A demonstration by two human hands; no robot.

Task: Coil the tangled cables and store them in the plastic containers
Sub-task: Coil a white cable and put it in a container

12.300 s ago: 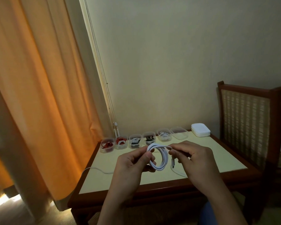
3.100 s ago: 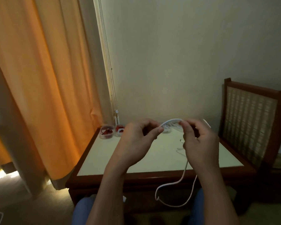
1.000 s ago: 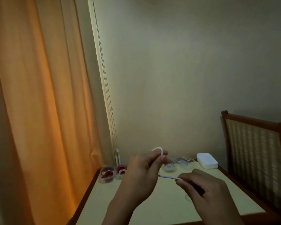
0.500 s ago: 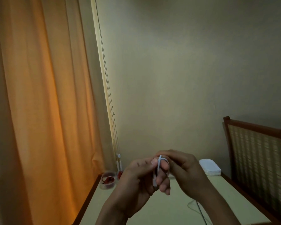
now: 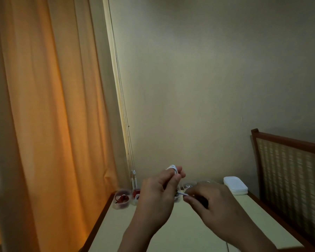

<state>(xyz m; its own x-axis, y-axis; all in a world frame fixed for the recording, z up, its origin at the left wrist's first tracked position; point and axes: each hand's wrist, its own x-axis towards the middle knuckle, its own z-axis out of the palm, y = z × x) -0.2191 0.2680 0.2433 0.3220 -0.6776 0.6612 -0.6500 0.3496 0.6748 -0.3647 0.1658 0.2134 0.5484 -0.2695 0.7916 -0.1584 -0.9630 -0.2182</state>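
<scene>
My left hand [image 5: 157, 195] is raised over the table and pinches a small coil of white cable [image 5: 172, 168] between thumb and fingers. My right hand [image 5: 210, 202] is just to its right and lower, pinching a strand of the same white cable [image 5: 181, 193] near its end. A loose bit of the cable [image 5: 227, 247] trails down at the bottom edge. Behind my hands a row of small clear plastic containers stands along the wall; the leftmost container [image 5: 121, 198] holds a red cable, and another container [image 5: 189, 185] shows between my hands.
The pale table top [image 5: 185, 231] has a dark wooden rim. A stack of white lids [image 5: 235, 185] lies at the back right. A wooden chair back [image 5: 289, 171] stands at the right. An orange curtain [image 5: 49, 115] hangs at the left.
My right hand has drawn away from the left, down and to the right, pulling a strand of cable out. The left hand keeps holding the coil.
</scene>
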